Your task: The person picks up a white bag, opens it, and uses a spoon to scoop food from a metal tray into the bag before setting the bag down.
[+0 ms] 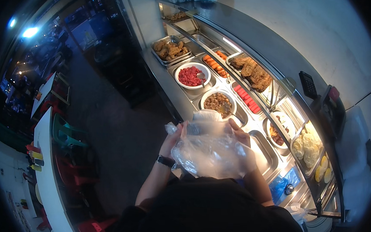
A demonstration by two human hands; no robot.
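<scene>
A crumpled clear plastic bag (212, 152) is stretched between my two hands, in front of my dark shirt. My left hand (170, 142) grips its left edge, and a dark watch (166, 161) circles that wrist. On the other side my right hand (242, 137) holds the bag, its lower part seen through the film. Just beyond the bag is a white object (207, 114), perhaps a container; the bag partly covers it. Close behind that stands a white bowl (203, 101) of diced brown food with a spoon in it.
A glass-fronted food display (205, 50) curves along the right. It holds fried chicken (170, 50), red diced food (191, 76), sausages (215, 65), red sticks (246, 99) and pale wrapped food (308, 145). A blue plastic bag (283, 185) lies at lower right. Tables (46, 177) and chairs (66, 134) stand left.
</scene>
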